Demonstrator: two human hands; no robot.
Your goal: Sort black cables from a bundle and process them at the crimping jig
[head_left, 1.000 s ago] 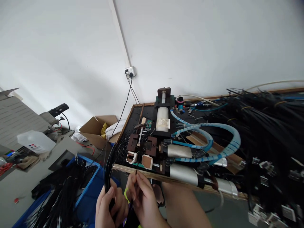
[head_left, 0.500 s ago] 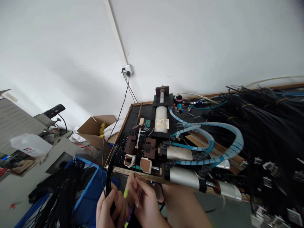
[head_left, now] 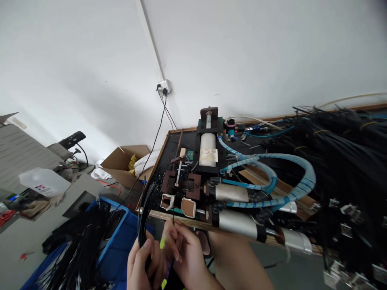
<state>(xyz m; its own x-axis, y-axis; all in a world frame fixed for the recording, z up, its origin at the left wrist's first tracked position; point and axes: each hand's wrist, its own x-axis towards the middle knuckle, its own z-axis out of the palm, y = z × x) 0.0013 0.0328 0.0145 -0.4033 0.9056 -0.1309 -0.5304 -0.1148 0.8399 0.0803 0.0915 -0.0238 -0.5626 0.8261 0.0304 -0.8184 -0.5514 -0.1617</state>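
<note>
Holding a cable bundle [head_left: 145, 219], the left hand [head_left: 145, 262] is curled closed; the right hand [head_left: 186, 251] pinches a thin cable [head_left: 173, 218] at eight o'clock from the brown block [head_left: 188, 208]. Loose pinching could drop it; the table edge [head_left: 160, 216] could snag the bundle.

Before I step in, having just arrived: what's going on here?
A person's left hand grips a bundle of black strips, while the right hand pinches a thin black strand by the bench's front edge. The strand points toward two brown-faced blocks. A heap of black strands lies on the bench's right side.
</note>
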